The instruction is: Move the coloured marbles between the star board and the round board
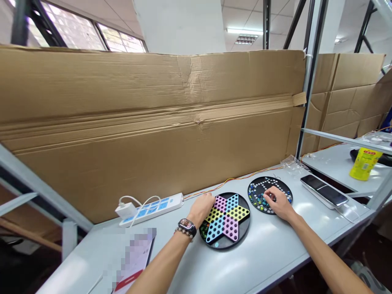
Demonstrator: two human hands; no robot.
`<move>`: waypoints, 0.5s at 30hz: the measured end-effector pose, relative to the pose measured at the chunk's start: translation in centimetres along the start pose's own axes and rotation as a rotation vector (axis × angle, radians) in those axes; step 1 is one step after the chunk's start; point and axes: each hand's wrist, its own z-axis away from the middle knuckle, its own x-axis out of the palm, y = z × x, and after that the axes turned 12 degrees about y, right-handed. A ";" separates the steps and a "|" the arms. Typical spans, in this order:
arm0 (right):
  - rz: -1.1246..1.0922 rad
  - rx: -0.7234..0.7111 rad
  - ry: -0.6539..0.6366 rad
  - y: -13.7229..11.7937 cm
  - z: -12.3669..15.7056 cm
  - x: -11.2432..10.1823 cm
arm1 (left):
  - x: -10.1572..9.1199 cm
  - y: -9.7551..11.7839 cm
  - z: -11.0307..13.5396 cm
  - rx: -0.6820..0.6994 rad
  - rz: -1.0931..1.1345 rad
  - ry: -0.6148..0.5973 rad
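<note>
A round black Chinese checkers board (226,220) with a pastel star of holes lies on the white table. My left hand (201,209), with a watch and bead bracelet on the wrist, grips the board's left rim with curled fingers. To the right lies a round black tray (269,194) holding several coloured marbles along its edge. My right hand (278,202) rests in that tray, fingers bent down onto the marbles; whether it has one pinched is hidden.
A white and blue power strip (150,208) with a plugged charger lies at the left rear. A phone (324,190) lies right of the tray. A yellow bottle (365,163) stands on the neighbouring table. A cardboard wall (153,130) runs behind. A paper (131,261) lies near left.
</note>
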 end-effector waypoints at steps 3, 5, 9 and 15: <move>-0.014 0.006 -0.003 0.0 0.0 0.0 | -0.1 0.3 0.2 0.000 -0.012 -0.003; -0.014 0.014 -0.006 0.0 0.0 0.1 | -0.3 0.3 0.3 -0.002 -0.011 -0.003; -0.021 0.025 0.002 0.0 0.1 0.3 | -0.5 0.4 0.1 -0.018 0.016 0.001; -0.059 0.030 0.017 -0.3 0.0 0.2 | -1.1 0.1 0.0 -0.060 0.121 0.042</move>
